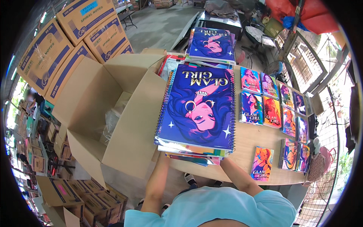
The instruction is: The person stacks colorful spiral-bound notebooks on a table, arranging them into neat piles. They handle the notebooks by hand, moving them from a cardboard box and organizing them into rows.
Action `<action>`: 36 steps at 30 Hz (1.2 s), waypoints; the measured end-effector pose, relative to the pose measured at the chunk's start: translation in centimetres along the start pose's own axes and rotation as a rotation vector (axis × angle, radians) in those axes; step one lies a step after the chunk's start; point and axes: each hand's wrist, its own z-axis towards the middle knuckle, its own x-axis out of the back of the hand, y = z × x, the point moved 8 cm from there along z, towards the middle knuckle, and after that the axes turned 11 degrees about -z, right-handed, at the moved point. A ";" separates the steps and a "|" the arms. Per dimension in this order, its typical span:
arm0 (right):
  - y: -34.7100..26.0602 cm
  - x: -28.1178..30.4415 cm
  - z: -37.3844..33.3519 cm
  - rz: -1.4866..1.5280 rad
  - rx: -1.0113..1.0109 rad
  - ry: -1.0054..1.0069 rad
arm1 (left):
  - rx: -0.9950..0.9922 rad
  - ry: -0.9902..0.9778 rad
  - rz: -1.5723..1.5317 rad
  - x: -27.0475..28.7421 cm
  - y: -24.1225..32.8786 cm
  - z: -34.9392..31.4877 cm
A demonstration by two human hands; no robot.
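Observation:
A thick stack of spiral notebooks (196, 109) is held up in front of me, over the near left edge of the table. Its top cover is purple, with a long-haired figure that appears upside down from here. My left hand (163, 159) reaches under the stack's near left corner, and my right hand (226, 163) is under the near right corner. The fingers of both are hidden beneath the notebooks. Just left of the stack stands a large open cardboard box (85, 125), its flaps spread and clear plastic (112, 121) inside.
Another notebook stack (211, 47) stands behind the held one. Smaller notebooks (251, 108) lie in rows along the right of the wooden table (242, 138), with a single orange-haired cover (262, 163) nearer me. Sealed cartons (87, 19) rise at far left; more cartons (83, 196) sit at lower left.

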 end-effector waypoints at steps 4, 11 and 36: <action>1.0 -4.5 1.5 -0.005 -0.016 -0.031 | -0.097 0.094 -0.032 2.9 2.8 1.7; 2.7 -8.8 3.0 0.010 -0.028 -0.040 | -0.188 0.199 -0.016 5.1 3.2 3.7; -13.7 38.7 -10.9 -1.372 0.388 0.611 | -0.675 -0.107 1.708 -23.8 -33.5 -11.2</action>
